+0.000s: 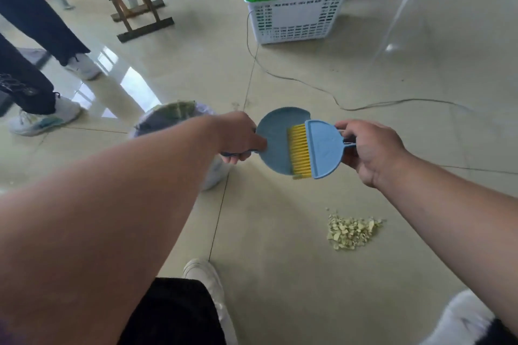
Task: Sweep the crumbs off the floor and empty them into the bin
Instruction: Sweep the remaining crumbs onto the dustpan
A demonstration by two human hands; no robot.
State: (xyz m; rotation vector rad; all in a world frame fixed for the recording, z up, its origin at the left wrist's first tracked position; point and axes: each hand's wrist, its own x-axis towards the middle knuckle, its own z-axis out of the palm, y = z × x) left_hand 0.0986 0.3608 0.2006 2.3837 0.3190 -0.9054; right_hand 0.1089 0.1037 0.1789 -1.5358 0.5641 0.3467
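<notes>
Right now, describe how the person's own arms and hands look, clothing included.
Both forearms are bare, with no sleeves in view. The left hand and right hand wear no gloves, and no rings, watch or bands show. The arms look foreshortened by the wide-angle lens.

The bin (173,120) stands left of the dustpan (273,140); the brush (314,148) lies on it; crumbs (353,230) lie nearer, to the right.
</notes>
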